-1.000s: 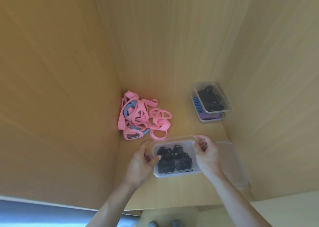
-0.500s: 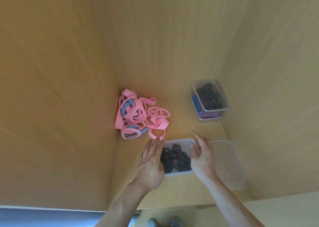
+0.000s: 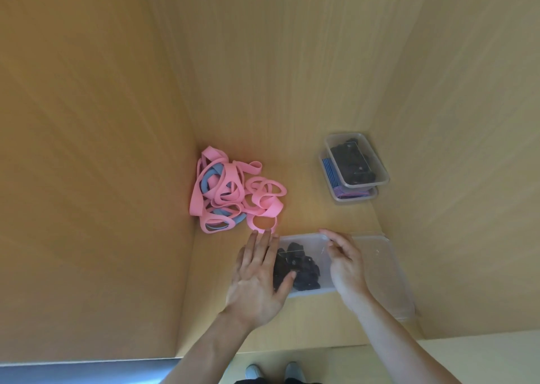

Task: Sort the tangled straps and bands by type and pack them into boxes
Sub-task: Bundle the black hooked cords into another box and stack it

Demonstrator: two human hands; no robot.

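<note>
As both lie released, left grip and right grip touch the strap box between them.

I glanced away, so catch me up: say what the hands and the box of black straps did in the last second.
Both hands let go of the box of black straps, gripped by its ends before. The left hand now lies open, fingers stretched toward the pile of bands; the right hand rests open at the box's right end. Pile, lid and stacked boxes stayed put.
</note>
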